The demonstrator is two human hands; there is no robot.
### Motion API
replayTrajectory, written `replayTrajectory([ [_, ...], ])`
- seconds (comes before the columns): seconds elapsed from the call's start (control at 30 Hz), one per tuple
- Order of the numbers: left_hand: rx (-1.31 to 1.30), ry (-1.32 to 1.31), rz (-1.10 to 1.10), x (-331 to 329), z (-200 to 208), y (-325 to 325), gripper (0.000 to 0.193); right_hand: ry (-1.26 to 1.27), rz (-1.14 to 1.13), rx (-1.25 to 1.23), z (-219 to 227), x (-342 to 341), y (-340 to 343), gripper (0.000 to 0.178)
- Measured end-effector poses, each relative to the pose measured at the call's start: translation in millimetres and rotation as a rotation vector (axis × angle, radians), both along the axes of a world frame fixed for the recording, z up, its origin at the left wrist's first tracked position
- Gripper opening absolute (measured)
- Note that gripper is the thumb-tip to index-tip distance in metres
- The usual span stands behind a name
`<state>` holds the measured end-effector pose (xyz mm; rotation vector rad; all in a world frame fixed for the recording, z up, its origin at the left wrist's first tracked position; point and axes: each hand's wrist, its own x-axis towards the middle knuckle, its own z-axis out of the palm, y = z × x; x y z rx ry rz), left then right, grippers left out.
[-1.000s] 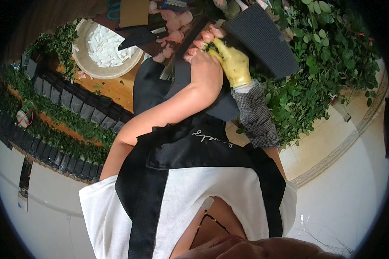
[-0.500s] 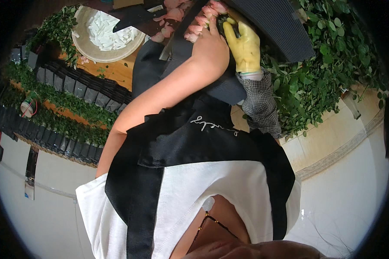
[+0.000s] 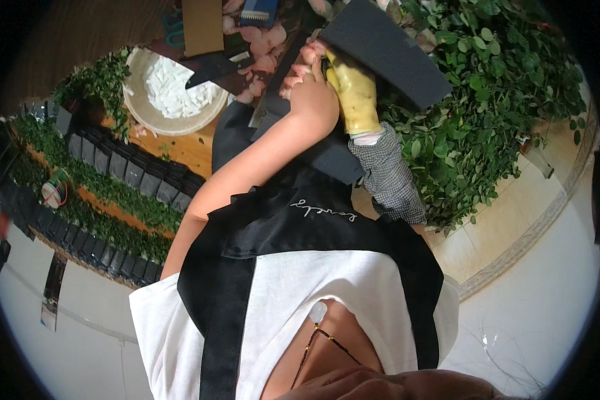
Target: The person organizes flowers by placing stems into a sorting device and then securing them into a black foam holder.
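Rose heads [image 3: 312, 51]: coral to pale pink, petals bunched, set in a slanting row; at least three show, the exact count hidden by fingers
Place of the rose heads: upper centre, along a dark ribbed board [image 3: 330, 159] in front of the person
Left hand [image 3: 313, 100]: bare, forefinger extended against the rose heads; cannot tell whether it grips
Right hand [image 3: 352, 87]: yellow-gloved, just beside the rose heads; grip cannot be told
Bowl [image 3: 132, 93]: one, pale, holding white pieces [image 3: 173, 87] too many to count
Tan card [image 3: 203, 27]: one
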<state>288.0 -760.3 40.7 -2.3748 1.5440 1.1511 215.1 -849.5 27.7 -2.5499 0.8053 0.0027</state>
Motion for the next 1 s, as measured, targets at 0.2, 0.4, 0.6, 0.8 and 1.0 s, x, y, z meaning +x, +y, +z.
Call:
replayTrajectory([
  [0.2,-0.069,-0.077,0.046,-9.9,-41.2,7.2,0.047,-0.274,-0.051,0.307,65.6,-10.9,5.7,0.033],
  [0.4,-0.024,-0.098,-0.083,-0.9,-36.0,0.4,0.047,-0.228,-0.019,-0.194,117.3,-8.1,-19.7,0.042],
  [0.6,-0.054,-0.164,0.397,-20.2,-74.7,-10.7,0.089,-0.154,-0.057,-0.176,71.2,-21.2,-37.3,0.043],
  [0.8,0.187,0.01,0.132,-3.8,-38.4,-18.9,0.065,-0.547,-0.042,0.176,163.9,79.2,-90.4,0.066],
  [1.0,0.202,-0.021,0.224,-1.3,-12.0,-15.4,0.067,-0.749,-0.19,-0.25,207.2,290.0,-171.4,0.077],
])
